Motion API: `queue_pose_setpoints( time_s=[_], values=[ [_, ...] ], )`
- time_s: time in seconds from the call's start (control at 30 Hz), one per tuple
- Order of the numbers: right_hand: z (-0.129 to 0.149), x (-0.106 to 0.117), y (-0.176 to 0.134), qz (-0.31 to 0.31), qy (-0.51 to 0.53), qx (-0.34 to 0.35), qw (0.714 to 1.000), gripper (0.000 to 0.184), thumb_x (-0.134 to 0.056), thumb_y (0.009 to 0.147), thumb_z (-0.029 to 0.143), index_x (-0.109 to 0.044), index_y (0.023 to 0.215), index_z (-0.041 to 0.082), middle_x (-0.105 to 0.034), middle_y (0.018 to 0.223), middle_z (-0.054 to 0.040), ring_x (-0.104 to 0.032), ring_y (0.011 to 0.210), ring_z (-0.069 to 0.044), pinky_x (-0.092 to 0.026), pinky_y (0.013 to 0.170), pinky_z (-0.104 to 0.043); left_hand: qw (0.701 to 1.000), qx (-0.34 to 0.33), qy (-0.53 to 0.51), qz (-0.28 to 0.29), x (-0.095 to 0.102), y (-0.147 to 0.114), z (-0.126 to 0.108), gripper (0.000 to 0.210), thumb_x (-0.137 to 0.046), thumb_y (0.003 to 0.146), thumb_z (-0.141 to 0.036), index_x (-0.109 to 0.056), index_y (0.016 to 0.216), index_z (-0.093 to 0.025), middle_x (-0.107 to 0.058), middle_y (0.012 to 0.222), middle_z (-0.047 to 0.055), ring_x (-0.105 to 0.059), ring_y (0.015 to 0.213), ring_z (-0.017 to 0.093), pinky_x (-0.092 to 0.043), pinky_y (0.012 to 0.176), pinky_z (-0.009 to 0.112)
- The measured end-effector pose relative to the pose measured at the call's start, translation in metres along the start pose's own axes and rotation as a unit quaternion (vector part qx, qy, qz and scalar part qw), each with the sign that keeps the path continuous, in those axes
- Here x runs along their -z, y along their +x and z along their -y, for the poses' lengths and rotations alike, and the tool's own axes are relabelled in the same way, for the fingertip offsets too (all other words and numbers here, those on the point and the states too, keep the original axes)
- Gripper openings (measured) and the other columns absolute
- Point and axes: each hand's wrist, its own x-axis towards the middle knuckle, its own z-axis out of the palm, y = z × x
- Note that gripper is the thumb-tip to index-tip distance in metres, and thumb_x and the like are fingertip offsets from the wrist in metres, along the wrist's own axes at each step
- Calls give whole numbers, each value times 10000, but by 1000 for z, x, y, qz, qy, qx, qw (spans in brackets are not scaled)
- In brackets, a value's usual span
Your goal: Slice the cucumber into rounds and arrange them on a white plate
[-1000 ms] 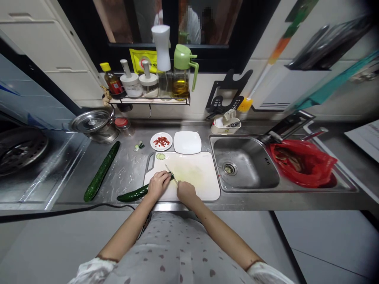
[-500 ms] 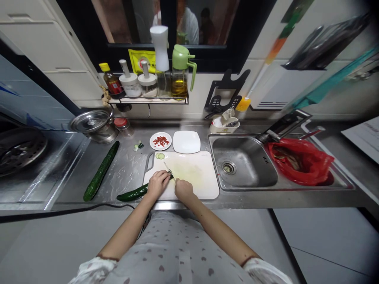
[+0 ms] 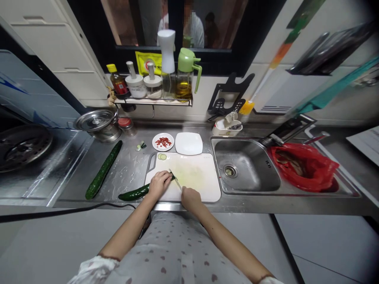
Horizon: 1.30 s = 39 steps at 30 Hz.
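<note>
My left hand [image 3: 160, 184] is closed over a dark green cucumber [image 3: 134, 194], whose cut end pokes out to the right of my fingers. The cucumber lies slantwise, partly on the white cutting board [image 3: 204, 185] and partly off its left edge. In my right hand [image 3: 191, 198] is the handle of a knife [image 3: 178, 183], its blade right beside the cucumber's cut end. A few pale slices [image 3: 162, 157] lie at the board's upper left corner. Left of the board, a second, whole cucumber [image 3: 103, 170] rests on the steel counter.
Behind the board stand a plate of chopped red pieces [image 3: 163, 142] and a white square plate [image 3: 188, 143]. A steel sink [image 3: 251, 169] is on the right, with a red plastic bag [image 3: 304, 167] beyond it. A lidded pot [image 3: 99, 125] and a red-lidded jar [image 3: 127, 127] stand at back left.
My right hand and the knife have shifted a little to the right and toward me relative to the board. My left hand stays on the cucumber. The whole view has shifted slightly.
</note>
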Motion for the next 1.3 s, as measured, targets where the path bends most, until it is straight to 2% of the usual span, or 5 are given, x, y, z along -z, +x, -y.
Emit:
queue_pose_setpoints(
  time_s=[0.43, 0.6, 1.3],
  values=[
    [11, 10, 26, -36, 0, 23, 999, 277, -364, 883, 130, -578, 1059, 127, -682, 995, -150, -655, 946, -227, -459, 739, -294, 1000, 11, 1, -4, -2, 0, 0, 187, -512, 907, -290, -684, 966, -247, -668, 986, 36, -589, 895, 166, -481, 818, 308],
    [16, 14, 33, -32, 12, 22, 999, 286, -368, 885, 125, -574, 1084, 131, -682, 1002, -149, -650, 969, -218, -459, 762, -294, 1000, 21, 2, 6, -1, 1, 0, 184, -511, 906, -292, -680, 967, -252, -674, 997, 22, -589, 916, 167, -475, 832, 305],
    [-3, 10, 17, -34, 31, 9, 999, 296, -355, 909, 201, -594, 1075, 142, -684, 990, -142, -647, 914, -234, -436, 716, -306, 995, 82, -32, 56, 9, 5, -3, 217, -513, 887, -322, -666, 1026, -258, -683, 1043, 30, -611, 992, 178, -470, 909, 306]
  ],
)
